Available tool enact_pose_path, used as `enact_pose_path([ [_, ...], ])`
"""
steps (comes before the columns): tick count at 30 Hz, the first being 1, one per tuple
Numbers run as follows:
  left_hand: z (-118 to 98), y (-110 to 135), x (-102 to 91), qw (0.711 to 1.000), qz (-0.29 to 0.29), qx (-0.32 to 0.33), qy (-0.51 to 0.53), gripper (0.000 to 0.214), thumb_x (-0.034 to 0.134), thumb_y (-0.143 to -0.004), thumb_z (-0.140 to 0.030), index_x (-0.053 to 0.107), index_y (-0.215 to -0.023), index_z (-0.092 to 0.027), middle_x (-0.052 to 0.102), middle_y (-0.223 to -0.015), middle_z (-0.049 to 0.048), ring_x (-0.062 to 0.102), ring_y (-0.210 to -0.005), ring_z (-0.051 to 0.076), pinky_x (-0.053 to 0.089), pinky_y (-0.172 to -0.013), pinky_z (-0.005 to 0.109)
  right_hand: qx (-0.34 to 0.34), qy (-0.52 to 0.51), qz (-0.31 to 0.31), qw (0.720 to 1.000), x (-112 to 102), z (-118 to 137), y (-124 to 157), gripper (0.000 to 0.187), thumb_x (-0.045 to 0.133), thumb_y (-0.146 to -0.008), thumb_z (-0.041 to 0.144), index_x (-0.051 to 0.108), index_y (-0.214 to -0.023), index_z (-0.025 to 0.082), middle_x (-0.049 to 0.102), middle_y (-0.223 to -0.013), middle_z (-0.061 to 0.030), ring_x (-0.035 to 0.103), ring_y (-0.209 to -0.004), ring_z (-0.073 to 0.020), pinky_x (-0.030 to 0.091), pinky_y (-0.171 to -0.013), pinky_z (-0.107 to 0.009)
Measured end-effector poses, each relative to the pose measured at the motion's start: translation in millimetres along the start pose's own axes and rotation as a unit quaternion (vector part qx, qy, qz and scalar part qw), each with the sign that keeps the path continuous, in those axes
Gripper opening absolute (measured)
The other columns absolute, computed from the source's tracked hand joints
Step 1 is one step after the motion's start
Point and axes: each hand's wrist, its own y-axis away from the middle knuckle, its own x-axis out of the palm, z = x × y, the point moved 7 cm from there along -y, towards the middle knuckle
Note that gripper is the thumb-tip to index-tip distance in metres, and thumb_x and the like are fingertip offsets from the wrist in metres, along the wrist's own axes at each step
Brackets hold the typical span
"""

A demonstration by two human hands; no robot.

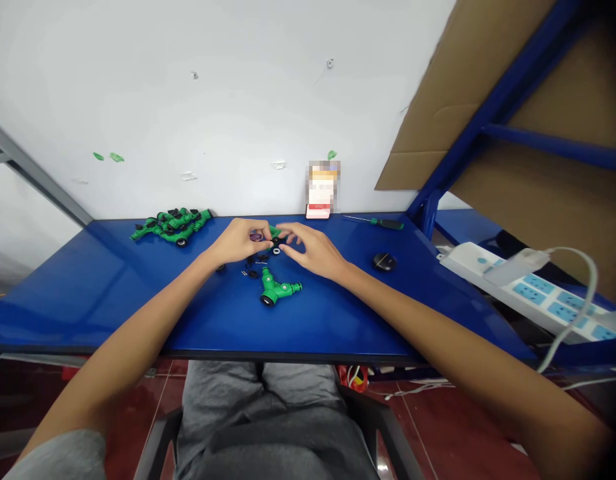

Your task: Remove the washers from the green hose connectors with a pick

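Note:
Both my hands meet over the middle of the blue table (88, 293). My left hand (238, 241) is curled around a small purple piece (256, 235), with a green fitting (275, 232) showing just beside it. My right hand (311, 250) pinches a small black ring (277, 250) at its fingertips, close to the same green fitting. Several tiny black parts (253, 263) lie under and between my hands. A green Y-shaped hose connector (277, 289) rests on the table just in front of them, untouched.
A pile of green connectors (173, 224) sits at the back left. A green-handled screwdriver (383, 223) and a small box (322, 190) lie by the wall. A black round cap (385, 261) is to the right. A white power strip (533, 287) lies beyond the table's right edge.

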Motion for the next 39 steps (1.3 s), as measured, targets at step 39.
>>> enact_pose_path([
  [39, -22.6, 5.1, 0.1, 0.989, -0.035, 0.123, -0.07, 0.003, 0.066, -0.085, -0.018, 0.066, -0.088, -0.019, 0.062, -0.076, -0.0024, 0.057, -0.067, 0.012, 0.042, -0.066, 0.024, -0.068, -0.057, -0.083, 0.993, -7.6, 12.4, 1.8, 0.027, 0.073, -0.098, 0.025, 0.072, -0.125, 0.027, 0.072, -0.118, -0.0075, 0.069, -0.091, -0.0216, 0.06, -0.077, -0.038],
])
